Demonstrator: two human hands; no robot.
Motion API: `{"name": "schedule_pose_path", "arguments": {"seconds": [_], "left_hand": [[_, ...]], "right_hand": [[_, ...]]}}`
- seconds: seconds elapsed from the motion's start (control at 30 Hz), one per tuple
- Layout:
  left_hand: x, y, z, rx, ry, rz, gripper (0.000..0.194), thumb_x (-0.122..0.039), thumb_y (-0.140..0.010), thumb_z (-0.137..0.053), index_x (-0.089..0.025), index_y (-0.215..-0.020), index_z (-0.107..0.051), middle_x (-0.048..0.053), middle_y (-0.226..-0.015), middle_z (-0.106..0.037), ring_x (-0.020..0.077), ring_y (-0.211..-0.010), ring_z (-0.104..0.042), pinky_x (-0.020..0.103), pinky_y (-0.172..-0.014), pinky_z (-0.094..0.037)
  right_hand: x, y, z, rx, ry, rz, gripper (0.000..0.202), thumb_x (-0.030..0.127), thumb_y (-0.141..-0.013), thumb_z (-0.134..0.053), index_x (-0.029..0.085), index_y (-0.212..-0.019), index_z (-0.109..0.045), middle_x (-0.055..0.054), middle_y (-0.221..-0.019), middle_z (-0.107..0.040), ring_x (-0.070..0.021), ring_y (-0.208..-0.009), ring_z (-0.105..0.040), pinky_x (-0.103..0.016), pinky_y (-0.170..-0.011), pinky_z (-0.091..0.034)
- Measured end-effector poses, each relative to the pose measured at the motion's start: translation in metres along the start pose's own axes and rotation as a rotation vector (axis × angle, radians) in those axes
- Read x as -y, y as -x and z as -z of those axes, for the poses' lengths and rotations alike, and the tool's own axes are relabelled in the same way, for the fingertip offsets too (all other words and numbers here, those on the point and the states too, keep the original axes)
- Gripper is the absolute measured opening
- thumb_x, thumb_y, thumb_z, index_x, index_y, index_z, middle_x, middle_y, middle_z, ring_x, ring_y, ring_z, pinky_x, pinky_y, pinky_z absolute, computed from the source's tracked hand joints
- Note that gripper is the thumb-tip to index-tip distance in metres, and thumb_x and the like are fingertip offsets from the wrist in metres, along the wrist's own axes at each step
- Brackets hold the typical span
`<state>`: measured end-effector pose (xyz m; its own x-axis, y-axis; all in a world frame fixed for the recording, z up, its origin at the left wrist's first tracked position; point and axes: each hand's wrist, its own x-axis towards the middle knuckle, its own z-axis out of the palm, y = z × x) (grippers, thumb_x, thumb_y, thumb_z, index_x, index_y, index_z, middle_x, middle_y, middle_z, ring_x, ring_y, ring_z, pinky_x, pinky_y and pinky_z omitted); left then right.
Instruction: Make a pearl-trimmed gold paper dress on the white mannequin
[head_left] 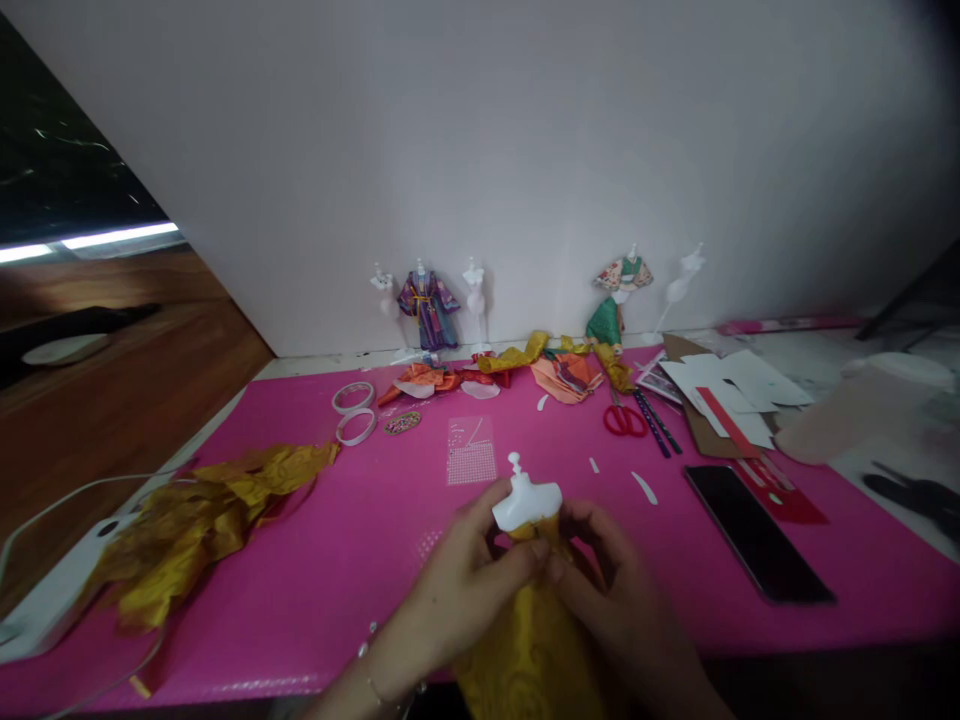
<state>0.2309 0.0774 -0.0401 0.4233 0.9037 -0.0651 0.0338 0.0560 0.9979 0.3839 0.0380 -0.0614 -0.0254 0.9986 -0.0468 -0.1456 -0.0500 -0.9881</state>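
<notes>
A small white doll mannequin (528, 503), with a knobbed neck, stands upright between my hands at the near edge of the table. Gold patterned fabric (529, 650) wraps its chest and hangs down below as a skirt. My left hand (480, 570) grips the mannequin's left side, its thumb pressed on the fabric at the front. From the other side my right hand (611, 575) pinches the same fabric, its thumb close to the left thumb. A bit of orange-red cloth shows behind the right fingers. The mannequin's lower part is hidden by the gold fabric.
Gold cloth (225, 510) lies left by a white power strip (67, 580). Ahead are tape rolls (356, 427), a sheet of pearl beads (471, 455), fabric scraps (566, 377), red scissors (624, 418) and several dressed mini mannequins (429, 310). A phone (757, 535) lies right.
</notes>
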Motion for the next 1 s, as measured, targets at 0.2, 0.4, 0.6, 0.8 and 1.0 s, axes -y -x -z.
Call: {"name": "schedule_pose_path", "arguments": {"seconds": [0.2,0.4,0.6,0.8,1.0], "left_hand": [[0.008,-0.002,0.004,-0.036,-0.053,-0.002,0.03,-0.034,-0.082,-0.067,-0.023,-0.109,-0.061,0.001,-0.095,-0.066,0.0177,-0.086,-0.059,0.029,-0.077,-0.049],[0.008,-0.003,0.004,-0.092,-0.075,-0.042,0.03,-0.042,-0.083,-0.066,-0.023,-0.105,-0.066,0.001,-0.093,-0.067,0.0176,-0.085,-0.059,0.027,-0.074,-0.048],[0.0,-0.004,0.005,-0.061,0.003,0.055,0.035,-0.042,-0.083,-0.068,-0.024,-0.113,-0.063,-0.002,-0.095,-0.068,0.0173,-0.09,-0.059,0.027,-0.081,-0.046],[-0.002,-0.006,0.003,-0.036,0.026,0.002,0.03,-0.04,-0.084,-0.067,-0.024,-0.109,-0.065,-0.001,-0.097,-0.069,0.0183,-0.092,-0.06,0.028,-0.082,-0.046],[0.006,-0.007,0.004,-0.058,0.003,-0.018,0.032,-0.041,-0.084,-0.067,-0.025,-0.111,-0.065,-0.001,-0.099,-0.07,0.0187,-0.094,-0.061,0.028,-0.083,-0.045]], "right_hand": [[0.0,-0.003,0.003,0.032,-0.005,0.039,0.019,0.025,-0.084,-0.062,0.024,-0.103,-0.061,-0.005,-0.103,-0.068,-0.0218,-0.099,-0.065,-0.035,-0.086,-0.052],[-0.001,-0.004,-0.001,-0.015,0.041,0.042,0.016,0.022,-0.082,-0.064,0.026,-0.097,-0.059,0.001,-0.094,-0.067,-0.0169,-0.086,-0.066,-0.031,-0.084,-0.052],[0.003,-0.006,0.002,0.042,0.026,0.073,0.016,0.029,-0.087,-0.062,0.025,-0.102,-0.061,-0.004,-0.104,-0.069,-0.0209,-0.097,-0.066,-0.034,-0.086,-0.053],[0.001,-0.007,-0.002,-0.056,0.099,0.043,0.02,0.029,-0.083,-0.066,0.025,-0.1,-0.058,-0.003,-0.099,-0.07,-0.0212,-0.09,-0.068,-0.033,-0.079,-0.054],[0.003,-0.007,-0.004,0.008,0.081,0.067,0.02,0.027,-0.085,-0.063,0.025,-0.104,-0.057,-0.003,-0.103,-0.07,-0.0203,-0.093,-0.068,-0.033,-0.081,-0.055]]}}
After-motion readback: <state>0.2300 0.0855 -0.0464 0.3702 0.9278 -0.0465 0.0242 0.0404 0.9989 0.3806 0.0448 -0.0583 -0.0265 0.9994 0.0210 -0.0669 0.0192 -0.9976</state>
